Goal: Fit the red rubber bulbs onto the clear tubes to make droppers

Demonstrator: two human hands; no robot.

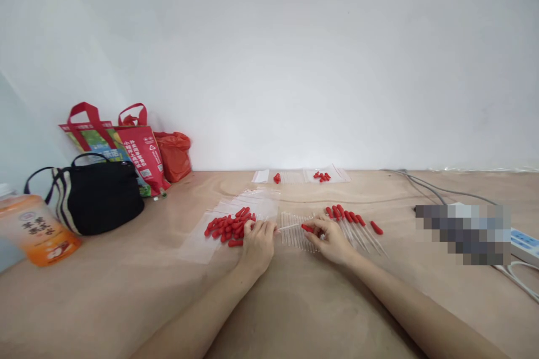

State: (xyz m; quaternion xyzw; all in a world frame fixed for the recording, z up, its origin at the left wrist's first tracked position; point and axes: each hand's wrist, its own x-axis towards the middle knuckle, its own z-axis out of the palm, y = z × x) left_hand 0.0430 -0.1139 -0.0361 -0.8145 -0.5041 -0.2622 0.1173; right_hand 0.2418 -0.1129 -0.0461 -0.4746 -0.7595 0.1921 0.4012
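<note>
A thin pale tube (pixel 289 226) is pinched by my left hand (pixel 259 241), its far end pointing right. My right hand (pixel 330 238) closes its fingertips on a small red bulb (pixel 307 228), which meets or nearly meets the tube's end. Loose red bulbs (pixel 225 226) lie heaped on a clear plastic bag (pixel 196 247), partly behind my left hand. Between the hands, a row of bare pale tubes (pixel 295 240) rests on the table. Just right of my right hand lie several tubes with red bulbs on their ends (pixel 349 217).
More red bulbs (pixel 322 176) sit on clear bags by the wall. At left stand an orange-filled bottle (pixel 42 230), a black bag (pixel 101 196) and red shopping bags (pixel 143 151). Grey cables (pixel 425 182), a blurred-out object (pixel 467 235) and a power strip (pixel 524 241) occupy the right.
</note>
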